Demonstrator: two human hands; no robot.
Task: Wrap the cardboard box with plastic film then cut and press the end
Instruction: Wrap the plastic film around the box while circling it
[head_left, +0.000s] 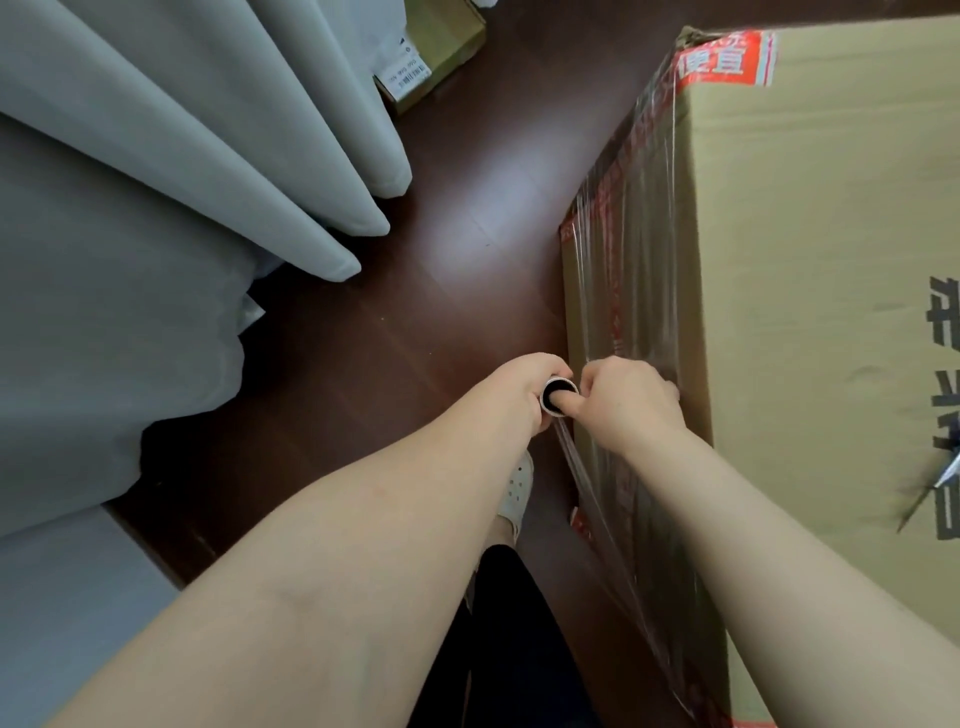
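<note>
We record left hand (519, 387) grasping film roll (546, 403), right hand (631, 402) thumb hooked in its core; cardboard box (831, 249) beside fingers.

— Where does the camera sit?
— On the person's head: one wide-angle view, facing forward and steeply down onto the floor (395, 322).
— How near is it?
— Close. The cardboard box (810, 260) fills the right side, its edges bowed by the wide lens. It is the only view.
</note>
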